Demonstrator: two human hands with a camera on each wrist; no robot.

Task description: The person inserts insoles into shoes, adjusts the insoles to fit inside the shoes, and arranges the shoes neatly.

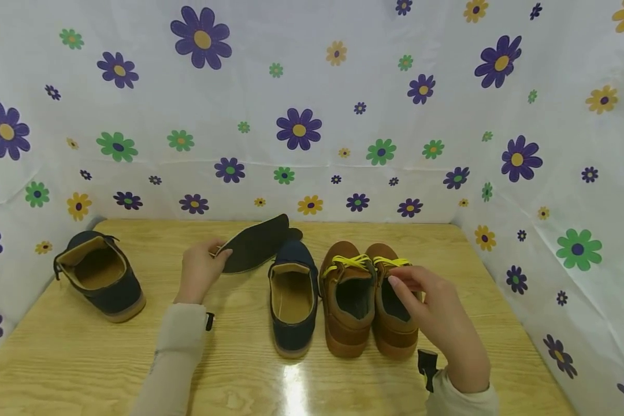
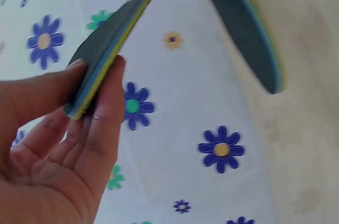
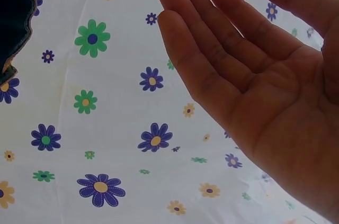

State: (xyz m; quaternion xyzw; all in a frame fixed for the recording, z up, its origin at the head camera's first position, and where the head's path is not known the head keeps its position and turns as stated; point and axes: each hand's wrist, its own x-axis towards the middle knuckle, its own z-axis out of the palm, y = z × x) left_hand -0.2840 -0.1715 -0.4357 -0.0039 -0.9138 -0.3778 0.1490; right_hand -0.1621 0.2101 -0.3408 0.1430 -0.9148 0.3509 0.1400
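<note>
In the head view my left hand (image 1: 200,270) pinches one end of a dark insole (image 1: 257,245), thumb on one face and fingers on the other. The left wrist view shows its edge layered in blue and yellow. A second insole (image 2: 238,23) lies on the table, mostly covered by the held one in the head view. My right hand (image 1: 439,309) hovers over the right brown shoe (image 1: 395,341), overlapping its opening; the right wrist view shows an empty palm with fingers extended. Left of it stands the other brown shoe (image 1: 347,335), also with yellow laces.
A navy shoe (image 1: 293,329) with a tan inside stands beside the brown pair. Its mate (image 1: 117,289) sits turned at an angle on the far left of the wooden table (image 1: 229,370). Flower-printed cloth (image 1: 312,75) encloses the back and sides.
</note>
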